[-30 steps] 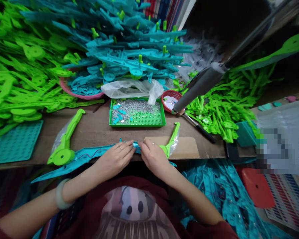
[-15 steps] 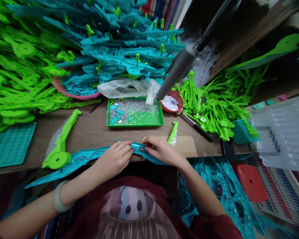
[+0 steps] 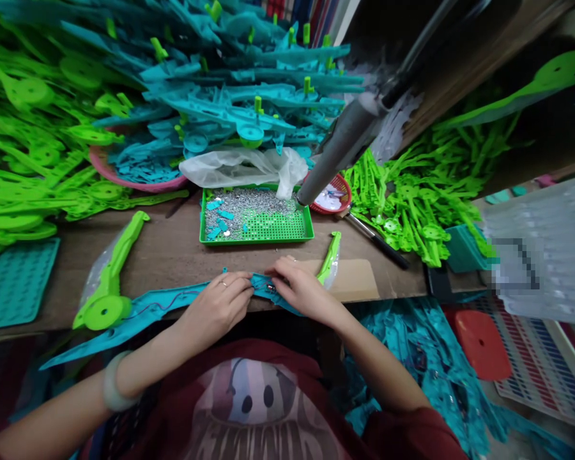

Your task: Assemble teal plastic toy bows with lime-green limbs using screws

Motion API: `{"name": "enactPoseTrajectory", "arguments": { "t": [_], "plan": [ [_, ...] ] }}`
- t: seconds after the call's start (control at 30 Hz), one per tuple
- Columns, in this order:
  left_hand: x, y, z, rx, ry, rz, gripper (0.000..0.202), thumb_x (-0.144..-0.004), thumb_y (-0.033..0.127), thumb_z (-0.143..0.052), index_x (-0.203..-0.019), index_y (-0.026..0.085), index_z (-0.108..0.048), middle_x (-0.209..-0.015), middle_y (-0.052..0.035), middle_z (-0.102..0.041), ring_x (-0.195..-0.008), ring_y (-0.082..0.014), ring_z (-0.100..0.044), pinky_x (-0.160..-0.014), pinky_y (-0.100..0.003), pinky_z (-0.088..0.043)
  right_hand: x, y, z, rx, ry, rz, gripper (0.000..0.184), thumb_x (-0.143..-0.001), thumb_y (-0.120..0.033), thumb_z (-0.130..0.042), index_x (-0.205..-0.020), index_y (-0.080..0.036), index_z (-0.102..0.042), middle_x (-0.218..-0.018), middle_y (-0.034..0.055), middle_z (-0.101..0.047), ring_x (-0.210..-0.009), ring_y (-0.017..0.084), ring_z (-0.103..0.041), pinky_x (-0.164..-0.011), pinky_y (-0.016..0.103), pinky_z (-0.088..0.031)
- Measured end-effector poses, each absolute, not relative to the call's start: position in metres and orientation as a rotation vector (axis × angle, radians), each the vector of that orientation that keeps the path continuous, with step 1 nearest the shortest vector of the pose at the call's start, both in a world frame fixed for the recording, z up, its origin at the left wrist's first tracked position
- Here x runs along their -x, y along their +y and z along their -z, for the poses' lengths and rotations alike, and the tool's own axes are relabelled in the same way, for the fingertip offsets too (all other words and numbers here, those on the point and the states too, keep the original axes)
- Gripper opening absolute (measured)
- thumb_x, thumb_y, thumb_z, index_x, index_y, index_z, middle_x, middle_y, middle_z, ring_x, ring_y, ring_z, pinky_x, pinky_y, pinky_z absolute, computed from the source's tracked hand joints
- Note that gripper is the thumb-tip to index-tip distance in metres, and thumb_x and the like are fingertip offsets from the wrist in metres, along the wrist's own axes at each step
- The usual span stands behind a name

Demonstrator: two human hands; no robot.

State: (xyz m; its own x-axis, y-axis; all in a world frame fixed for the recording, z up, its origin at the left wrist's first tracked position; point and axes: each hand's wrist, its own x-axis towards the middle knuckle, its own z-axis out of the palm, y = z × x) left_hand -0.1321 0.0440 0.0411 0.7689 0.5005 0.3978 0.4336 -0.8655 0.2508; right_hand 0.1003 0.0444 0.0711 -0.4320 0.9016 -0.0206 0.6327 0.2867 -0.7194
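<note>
A long blue plastic shell (image 3: 159,300) shaped like a toy sword half lies along the table's front edge, its pointed end to the left. A thin dark wire runs inside it. My left hand (image 3: 223,299) is closed over the shell near its middle, pressing it. Just right of that, my right hand (image 3: 301,289) has its fingers curled onto the shell beside a small metallic part (image 3: 271,288); the fingertips are partly hidden. Left of my hands, a lime green piece with a round disc (image 3: 106,312) touches the shell. Another lime green piece (image 3: 330,259) lies beyond my right hand.
A green tray (image 3: 256,239) of small screws and blue bits stands ahead, with a plastic bag behind it. Heaps of green parts (image 3: 19,160) and blue parts (image 3: 220,108) rise at the back. A grey screwdriver-like tool (image 3: 340,147) hangs over the tray. Cardboard (image 3: 357,281) lies right.
My right hand has shifted slightly left and up along the shell, its fingers still curled. My left hand stays on the shell. The whole view has shifted a little.
</note>
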Motion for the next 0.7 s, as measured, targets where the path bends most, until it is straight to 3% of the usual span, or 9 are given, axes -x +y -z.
{"name": "enactPoseTrajectory", "arguments": {
  "t": [0.2,0.33,0.57,0.7],
  "plan": [
    [0.133,0.042,-0.039,-2.697,0.822,-0.718,0.019,-0.098,0.012,-0.051,-0.108,0.013,-0.067,-0.111,-0.0121,-0.069,-0.121,-0.0278,-0.06,-0.101,-0.046,-0.052,-0.094,0.04,-0.081,1.359,-2.261,-0.974,0.018,-0.095,-0.01,-0.058,-0.111,-0.018,-0.06,-0.097,0.0046,-0.063,-0.094,0.02,-0.056,-0.085,0.032,-0.044],
    [0.133,0.04,-0.04,-2.713,0.848,-0.713,0.018,-0.098,0.013,-0.052,-0.107,0.012,-0.068,-0.12,-0.0143,-0.067,-0.125,-0.0303,-0.058,-0.101,-0.048,-0.052,-0.093,0.041,-0.088,1.361,-2.505,-0.797,0.009,-0.098,-0.011,-0.053,-0.101,-0.017,-0.06,-0.094,0.0058,-0.06,-0.094,0.022,-0.053,-0.084,0.033,-0.043],
    [0.134,0.039,-0.039,-2.705,0.832,-0.697,0.02,-0.098,0.012,-0.052,-0.112,0.013,-0.067,-0.118,-0.0133,-0.069,-0.121,-0.0294,-0.06,-0.101,-0.05,-0.053,-0.085,0.044,-0.083,1.498,-2.602,-0.49,0.014,-0.099,-0.01,-0.048,-0.091,-0.017,-0.057,-0.094,0.008,-0.056,-0.094,0.024,-0.052,-0.086,0.037,-0.045],
    [0.134,0.039,-0.04,-2.728,0.798,-0.709,0.019,-0.098,0.01,-0.051,-0.11,0.011,-0.066,-0.113,-0.0139,-0.069,-0.121,-0.0288,-0.06,-0.101,-0.047,-0.054,-0.082,0.048,-0.087,1.592,-2.432,-0.726,0.013,-0.101,-0.012,-0.045,-0.095,-0.017,-0.055,-0.094,0.0074,-0.059,-0.092,0.023,-0.054,-0.083,0.037,-0.045]
  ]
}}
